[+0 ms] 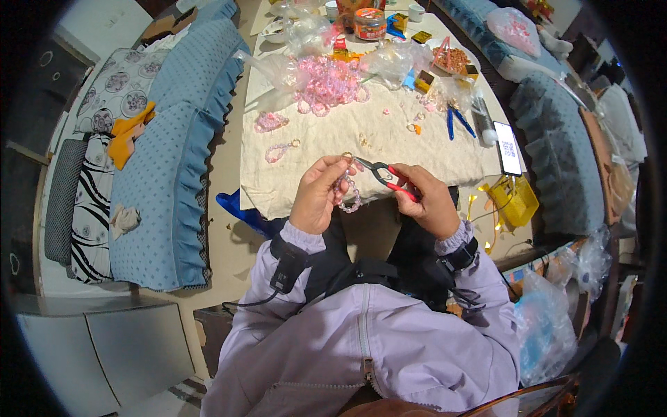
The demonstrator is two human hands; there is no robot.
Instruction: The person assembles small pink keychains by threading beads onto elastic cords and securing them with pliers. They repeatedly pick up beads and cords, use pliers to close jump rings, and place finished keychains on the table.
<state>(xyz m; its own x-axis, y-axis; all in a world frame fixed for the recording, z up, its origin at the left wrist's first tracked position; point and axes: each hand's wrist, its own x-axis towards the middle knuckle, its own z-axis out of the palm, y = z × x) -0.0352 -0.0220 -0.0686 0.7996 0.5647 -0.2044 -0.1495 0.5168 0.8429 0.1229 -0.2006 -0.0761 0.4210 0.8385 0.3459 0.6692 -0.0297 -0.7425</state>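
Note:
Between the fingers of my left hand [318, 191] hangs a pink beaded bracelet [353, 201] with a gold ring at its top. Red-handled pliers [393, 179] are gripped in my right hand [429, 199]. Their dark jaws reach left to the bracelet beside the gold ring; whether they bite on it is too small to tell. On the cloth [313, 176] just beyond my left hand lies another pink beaded bracelet [278, 152] with a gold ring. A small pink beaded bundle [271, 121] rests behind it, near a large pile of pink beaded strands [325, 83].
Blue-handled pliers [460, 123] lie to the right on the cloth, near a phone [509, 149] at the table's edge. Clear plastic bags [396, 61], a jar [369, 24] and a bowl of nuts [450, 60] crowd the far side. Blue-covered sofas [174, 160] flank the table.

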